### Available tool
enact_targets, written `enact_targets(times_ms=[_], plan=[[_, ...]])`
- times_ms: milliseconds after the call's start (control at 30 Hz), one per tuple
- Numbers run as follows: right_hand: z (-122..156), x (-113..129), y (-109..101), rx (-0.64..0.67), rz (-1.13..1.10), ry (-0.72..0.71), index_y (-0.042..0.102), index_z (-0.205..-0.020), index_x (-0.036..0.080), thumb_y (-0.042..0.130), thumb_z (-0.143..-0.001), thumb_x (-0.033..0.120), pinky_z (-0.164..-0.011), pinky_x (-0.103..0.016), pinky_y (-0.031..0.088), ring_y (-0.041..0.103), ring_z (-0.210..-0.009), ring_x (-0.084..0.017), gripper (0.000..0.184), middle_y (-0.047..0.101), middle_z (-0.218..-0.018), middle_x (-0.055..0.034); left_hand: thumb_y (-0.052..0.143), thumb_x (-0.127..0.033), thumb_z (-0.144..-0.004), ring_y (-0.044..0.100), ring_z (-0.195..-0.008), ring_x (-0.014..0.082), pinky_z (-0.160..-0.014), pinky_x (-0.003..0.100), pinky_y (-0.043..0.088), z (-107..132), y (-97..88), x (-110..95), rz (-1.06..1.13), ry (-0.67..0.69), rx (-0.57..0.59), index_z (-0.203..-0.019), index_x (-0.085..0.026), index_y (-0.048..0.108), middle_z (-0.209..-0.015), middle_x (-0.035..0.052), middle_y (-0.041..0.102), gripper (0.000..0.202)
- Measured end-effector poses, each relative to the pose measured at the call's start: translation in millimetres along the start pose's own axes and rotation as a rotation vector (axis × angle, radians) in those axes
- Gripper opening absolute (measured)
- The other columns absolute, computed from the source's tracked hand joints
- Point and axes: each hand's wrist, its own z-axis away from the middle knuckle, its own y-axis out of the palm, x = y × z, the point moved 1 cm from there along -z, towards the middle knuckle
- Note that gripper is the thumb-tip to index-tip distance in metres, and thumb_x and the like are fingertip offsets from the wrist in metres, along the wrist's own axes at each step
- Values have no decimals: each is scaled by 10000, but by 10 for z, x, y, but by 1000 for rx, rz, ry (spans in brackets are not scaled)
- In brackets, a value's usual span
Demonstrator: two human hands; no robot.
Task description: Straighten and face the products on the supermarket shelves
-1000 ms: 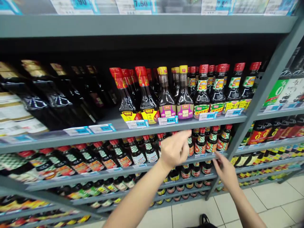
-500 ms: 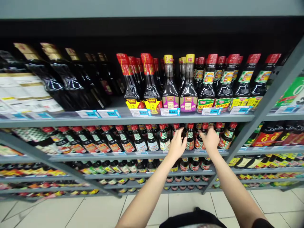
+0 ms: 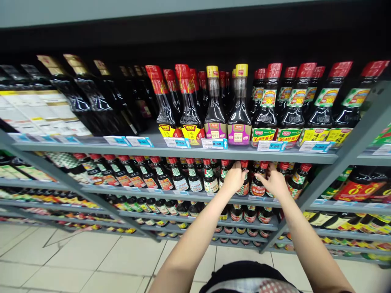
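Observation:
Both my hands reach into the second shelf, among small dark soy sauce bottles with red caps. My left hand (image 3: 236,178) is closed at the neck of one soy sauce bottle (image 3: 243,189), its thumb across the front and its other fingers partly hidden behind. To the right, my right hand (image 3: 275,181) has its thumb across the front of another soy sauce bottle (image 3: 258,189) and its fingers bent around the far side. Its fingertips are partly hidden. Both bottles stand upright in the row.
The upper shelf edge (image 3: 195,152) runs just above my hands, with price tags (image 3: 271,146) along it. Taller sauce bottles (image 3: 240,118) stand on it. A slanting grey shelf post (image 3: 330,175) is at the right. More bottles fill the lower shelves, above a tiled floor (image 3: 137,260).
The view has shifted and tilted slightly, and more floor shows at left. My left hand's fingers have drawn in from spread to bent at the bottle neck. My right hand stays near the same bottle.

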Motion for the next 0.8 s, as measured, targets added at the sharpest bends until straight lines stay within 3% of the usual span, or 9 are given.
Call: enact_targets(times_ms=[133, 267, 333, 400, 467, 500, 667, 800], plan=[[50, 82, 87, -43, 87, 37, 526, -1170, 117, 610, -875, 522, -646, -338, 470, 681, -774, -314, 508, 690, -777, -107, 522, -453, -946, 677, -969, 302, -770, 346, 536, 30, 35, -101, -168, -85, -109, -1162, -67, 535, -1112, 174, 640, 442], [135, 19, -5, -8, -117, -38, 560, -1170, 131, 654, -846, 514, -670, -338, 523, 694, -798, -280, 511, 711, -850, -111, 533, -470, -938, 683, -917, 280, -725, 324, 538, 40, 54, -126, -218, -99, -129, -1142, -73, 549, -1082, 152, 644, 447], [228, -59, -143, -143, -285, -25, 600, -1126, 168, 674, -822, 545, -714, -317, 553, 699, -834, -236, 490, 718, -940, -96, 532, -479, -937, 682, -916, 269, -706, 309, 538, 47, 81, -121, -229, -102, -140, -1129, -83, 553, -1066, 140, 643, 440], [326, -145, -283, -420, -345, 66, 621, -1052, 182, 640, -850, 544, -738, -293, 560, 696, -826, -197, 415, 713, -945, -75, 505, -489, -947, 686, -896, 255, -663, 297, 537, 59, 124, -131, -251, -134, -154, -1136, -91, 548, -1068, 135, 636, 442], [382, -210, -344, -622, -255, 162, 605, -1045, 175, 614, -872, 525, -733, -293, 553, 689, -795, -186, 390, 701, -933, -68, 463, -491, -965, 690, -878, 245, -622, 292, 536, 76, 174, -161, -277, -177, -171, -1170, -92, 534, -1084, 136, 628, 454], [382, -230, -332, -639, -177, 187, 589, -1066, 170, 625, -861, 527, -723, -304, 547, 688, -797, -198, 413, 696, -942, -72, 444, -490, -972, 692, -873, 242, -605, 291, 536, 85, 199, -180, -288, -196, -178, -1184, -91, 528, -1089, 135, 625, 459], [246, -325, -64, -422, 87, 307, 532, -1112, 119, 647, -790, 621, -669, -403, 513, 674, -825, -331, 607, 684, -941, -147, 413, -499, -980, 691, -891, 244, -569, 289, 546, 113, 282, -220, -318, -253, -214, -1227, -93, 522, -1089, 131, 622, 488], [132, -527, -37, -254, -121, 223, 498, -1133, 139, 613, -811, 591, -716, -401, 526, 668, -856, -309, 567, 681, -921, -139, 395, -514, -981, 690, -907, 252, -572, 275, 546, 116, 315, -189, -335, -239, -228, -1234, -96, 531, -1126, 160, 627, 508]])
